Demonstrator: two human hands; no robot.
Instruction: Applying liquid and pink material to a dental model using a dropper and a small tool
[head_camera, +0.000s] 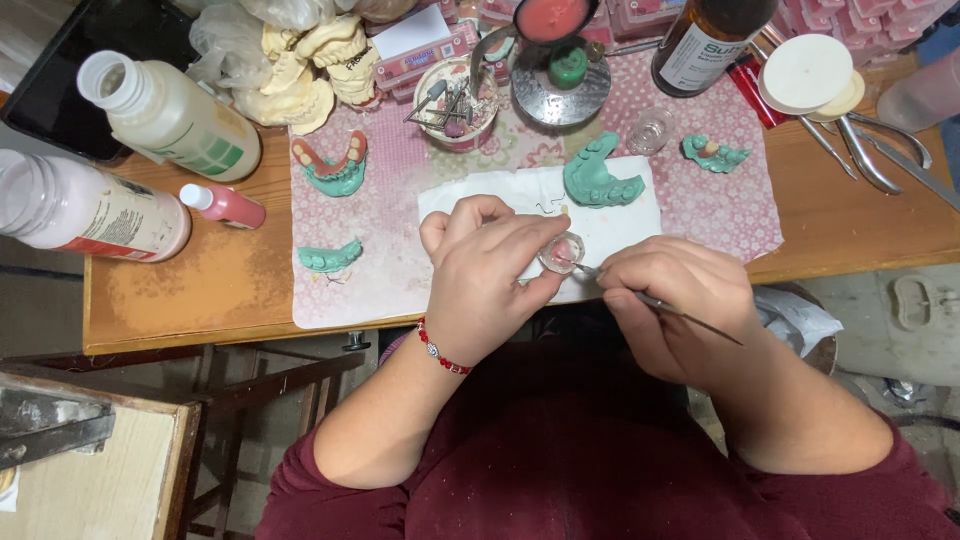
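Pinched in left hand: small clear glass cup, over white cloth at table edge. Closed on thin metal instrument: right hand, tip in cup. Best kept steady, cup level, strokes small. At left, two white-labelled bottles lying: cream bottle, pink-filled bottle. Behind, upright brown bottle.

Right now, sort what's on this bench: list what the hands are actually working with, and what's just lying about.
In use:
left hand holding small clear glass cup
right hand holding thin metal instrument

Lying about:
green horseshoe-shaped dental cast
green cast with pink wax rim
white plastic bottle
steel pliers
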